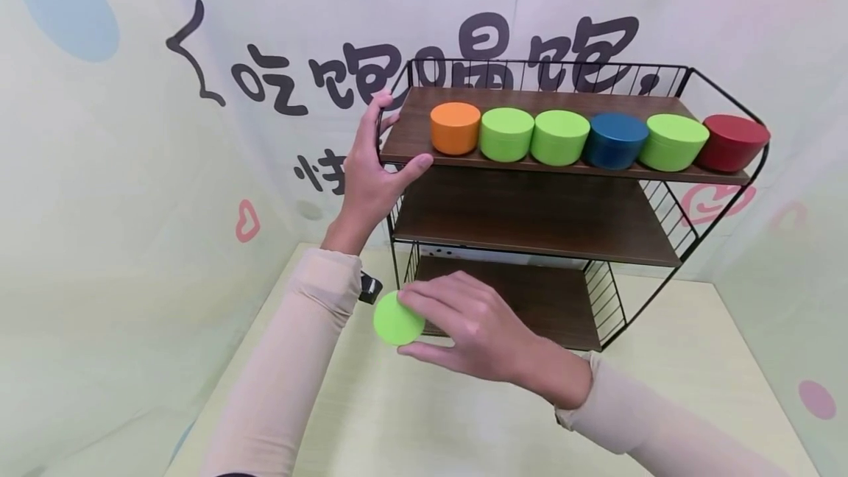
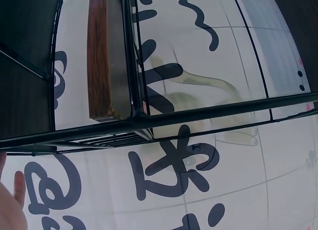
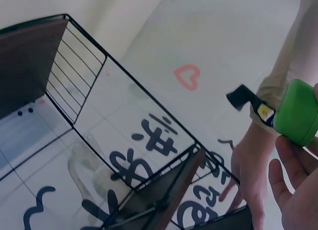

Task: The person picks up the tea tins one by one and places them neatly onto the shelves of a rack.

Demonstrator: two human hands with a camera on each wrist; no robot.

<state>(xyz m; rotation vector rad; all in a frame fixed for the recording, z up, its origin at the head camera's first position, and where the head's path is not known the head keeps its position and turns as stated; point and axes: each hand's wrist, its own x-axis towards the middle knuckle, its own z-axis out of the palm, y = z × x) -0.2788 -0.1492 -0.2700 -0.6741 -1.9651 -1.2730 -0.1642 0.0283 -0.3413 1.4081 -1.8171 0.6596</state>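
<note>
A three-tier rack (image 1: pixel 530 235) with dark wood boards and a black wire frame stands before the wall. My left hand (image 1: pixel 374 175) grips the left end of its top tier, thumb at the front edge and fingers by the side wire. In the left wrist view only a bit of that hand (image 2: pixel 11 205) shows. My right hand (image 1: pixel 480 326) holds a light green round canister (image 1: pixel 396 319) by its sides, in front of the bottom tier's left end. The right wrist view shows the green canister (image 3: pixel 298 113) in the fingers (image 3: pixel 293 165).
Along the top tier's front edge stand an orange canister (image 1: pixel 455 129), several light green ones (image 1: pixel 506 135), a blue one (image 1: pixel 616 141) and a dark red one (image 1: pixel 734 143). The pale table (image 1: pixel 424 425) lies below. Printed cloth walls (image 1: pixel 165 168) surround it.
</note>
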